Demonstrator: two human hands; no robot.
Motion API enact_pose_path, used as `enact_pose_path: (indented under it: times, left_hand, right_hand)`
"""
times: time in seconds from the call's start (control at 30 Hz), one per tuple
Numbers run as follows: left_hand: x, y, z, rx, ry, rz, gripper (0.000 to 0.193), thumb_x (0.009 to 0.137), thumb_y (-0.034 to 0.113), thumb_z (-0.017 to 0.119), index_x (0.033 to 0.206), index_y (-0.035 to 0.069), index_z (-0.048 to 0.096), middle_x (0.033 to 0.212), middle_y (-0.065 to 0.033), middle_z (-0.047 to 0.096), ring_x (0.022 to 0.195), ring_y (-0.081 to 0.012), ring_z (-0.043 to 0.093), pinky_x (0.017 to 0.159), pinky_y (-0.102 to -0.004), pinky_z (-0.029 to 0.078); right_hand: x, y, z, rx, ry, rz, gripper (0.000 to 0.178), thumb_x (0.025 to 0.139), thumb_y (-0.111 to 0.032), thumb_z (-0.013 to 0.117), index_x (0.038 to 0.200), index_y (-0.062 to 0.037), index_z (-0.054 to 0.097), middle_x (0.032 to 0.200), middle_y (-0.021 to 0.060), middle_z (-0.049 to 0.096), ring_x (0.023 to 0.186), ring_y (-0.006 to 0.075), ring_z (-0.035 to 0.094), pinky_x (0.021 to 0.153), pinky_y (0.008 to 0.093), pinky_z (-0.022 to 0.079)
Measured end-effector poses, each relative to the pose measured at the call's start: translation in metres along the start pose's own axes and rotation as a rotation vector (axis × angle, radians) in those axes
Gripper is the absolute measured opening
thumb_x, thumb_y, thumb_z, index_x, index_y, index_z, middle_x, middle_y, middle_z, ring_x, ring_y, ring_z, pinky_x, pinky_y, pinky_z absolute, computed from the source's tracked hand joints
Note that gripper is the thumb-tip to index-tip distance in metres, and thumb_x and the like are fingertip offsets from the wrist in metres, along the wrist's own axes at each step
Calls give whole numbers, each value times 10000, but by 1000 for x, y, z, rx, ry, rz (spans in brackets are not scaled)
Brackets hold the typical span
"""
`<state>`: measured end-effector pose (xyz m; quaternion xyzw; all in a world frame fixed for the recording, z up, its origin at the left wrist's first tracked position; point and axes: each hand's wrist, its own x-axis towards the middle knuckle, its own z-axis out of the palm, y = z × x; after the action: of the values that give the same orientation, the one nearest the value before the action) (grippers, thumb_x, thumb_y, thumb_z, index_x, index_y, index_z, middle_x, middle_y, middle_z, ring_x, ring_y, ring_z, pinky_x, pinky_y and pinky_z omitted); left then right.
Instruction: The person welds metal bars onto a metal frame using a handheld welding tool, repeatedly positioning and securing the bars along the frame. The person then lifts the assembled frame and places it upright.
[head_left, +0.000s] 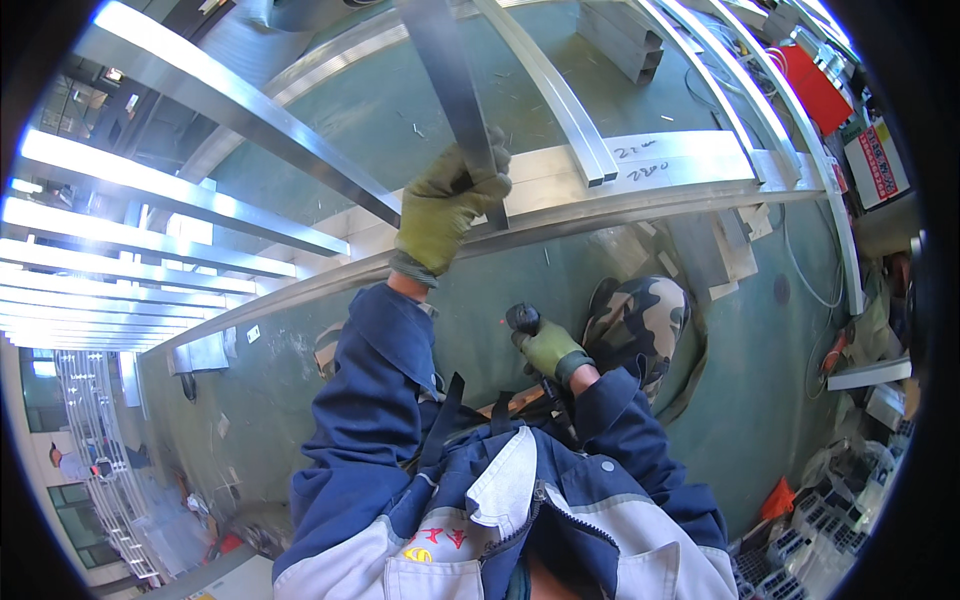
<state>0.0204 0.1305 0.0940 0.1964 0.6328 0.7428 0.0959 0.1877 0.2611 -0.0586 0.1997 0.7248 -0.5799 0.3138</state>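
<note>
My left hand (pixel 448 205), in a yellow-green glove, is raised and closed around a flat grey metal bar (pixel 445 70) that runs up and away from me. It crosses over a long aluminium frame rail (pixel 640 195) lying across the view. My right hand (pixel 548 345), gloved the same way, sits lower near my chest and grips a small black tool (pixel 523 319) with a rounded head. My blue and grey jacket fills the bottom of the view. A camouflage shoe (pixel 645 315) shows just right of the right hand.
Several shiny aluminium bars (pixel 200 90) fan out at the left over a green floor (pixel 400 110). Short square tube offcuts (pixel 620 35) lie at the top. A red box (pixel 815 90), cartons, cables and plastic crates crowd the right side. Another person (pixel 75 462) stands far left.
</note>
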Motion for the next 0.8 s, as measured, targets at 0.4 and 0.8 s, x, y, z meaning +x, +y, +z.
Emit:
enact_pose_path:
  times: [0.4, 0.8]
  left_hand:
    - [24, -28, -14, -54, 83, 93, 539, 859, -111, 759, 1363, 49, 654, 1231, -45, 709, 1105, -145, 672, 977, -302, 566]
    - [23, -31, -8, 2, 77, 86, 554, 860, -112, 753, 1382, 35, 636, 1254, -86, 710, 1108, -180, 691, 976, -322, 581]
  right_hand:
    - [-3, -4, 0, -34, 33, -23, 466, 933, -272, 593, 1304, 9, 565, 896, 183, 725, 644, 265, 712, 664, 416, 556]
    - [-2, -5, -1, -23, 16, 4, 464, 939, -277, 581, 1306, 6, 549, 879, 184, 720, 657, 277, 713, 661, 415, 555]
